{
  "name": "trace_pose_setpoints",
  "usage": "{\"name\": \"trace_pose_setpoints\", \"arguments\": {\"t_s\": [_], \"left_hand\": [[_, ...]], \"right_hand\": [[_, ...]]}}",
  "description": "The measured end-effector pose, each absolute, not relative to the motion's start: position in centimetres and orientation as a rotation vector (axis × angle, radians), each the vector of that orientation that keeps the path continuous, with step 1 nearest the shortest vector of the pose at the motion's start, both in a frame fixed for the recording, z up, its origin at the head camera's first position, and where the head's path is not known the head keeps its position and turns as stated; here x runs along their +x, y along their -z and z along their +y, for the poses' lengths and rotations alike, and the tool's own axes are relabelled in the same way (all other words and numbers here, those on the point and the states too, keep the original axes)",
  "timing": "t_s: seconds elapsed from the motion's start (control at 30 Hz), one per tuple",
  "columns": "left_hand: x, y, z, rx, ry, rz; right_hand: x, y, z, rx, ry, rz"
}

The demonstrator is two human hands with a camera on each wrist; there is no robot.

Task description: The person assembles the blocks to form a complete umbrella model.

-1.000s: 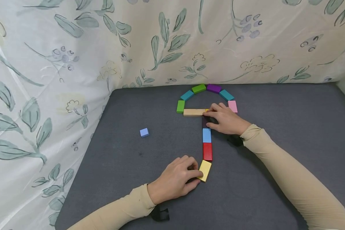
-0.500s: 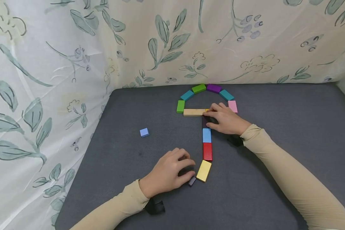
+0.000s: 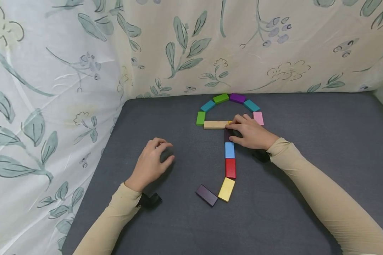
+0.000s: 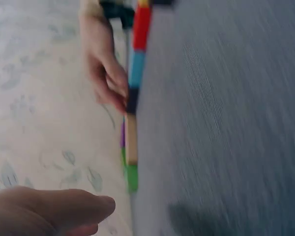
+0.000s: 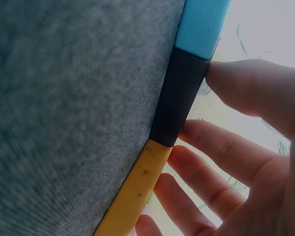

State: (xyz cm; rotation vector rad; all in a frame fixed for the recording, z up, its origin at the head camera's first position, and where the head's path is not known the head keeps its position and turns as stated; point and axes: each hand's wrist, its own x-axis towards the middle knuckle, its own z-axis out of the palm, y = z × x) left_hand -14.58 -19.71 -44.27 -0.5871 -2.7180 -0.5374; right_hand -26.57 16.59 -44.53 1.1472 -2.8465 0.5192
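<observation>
My left hand (image 3: pixel 151 163) hovers over the left part of the table, thumb and fingers parted, with nothing seen between them. In the left wrist view its thumb (image 4: pixel 73 209) is blurred. The small blue cube seen earlier is hidden by this hand. My right hand (image 3: pixel 250 132) rests its fingertips along the dark block (image 5: pixel 177 98) and the yellow block (image 5: pixel 132 191) beside it. Its thumb touches the dark block near the light blue block (image 3: pixel 229 150). A dark purple block (image 3: pixel 206 195) lies slanted, one end against the pale yellow block (image 3: pixel 226 189).
A red block (image 3: pixel 230 168) continues the line downward. A beige block (image 3: pixel 215 125) lies crosswise at the top, under an arch with green (image 3: pixel 201 118), teal (image 3: pixel 251 105), purple (image 3: pixel 237 98) and pink (image 3: pixel 258 118) blocks. Patterned cloth (image 3: pixel 191 46) hangs behind the grey table (image 3: pixel 290 212).
My left hand has left the blocks at the line's lower end and moved up and left over the blue cube's spot. The dark purple block is now uncovered. My right hand stays put.
</observation>
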Motion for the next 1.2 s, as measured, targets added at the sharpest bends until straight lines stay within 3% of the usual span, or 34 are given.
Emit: {"name": "trace_pose_setpoints", "arguments": {"t_s": [0.7,0.97,1.2], "left_hand": [[-18.4,44.7,-23.6,-0.426,0.57,-2.893],[-17.8,45.8,-22.9,-0.483,0.62,-2.86],[-15.8,45.8,-20.5,-0.685,0.672,-2.809]], "right_hand": [[-27.1,44.6,16.4,1.134,-0.523,-2.818],[-26.9,45.2,16.4,1.131,-0.521,-2.816],[-27.1,45.5,16.4,1.138,-0.51,-2.8]]}}
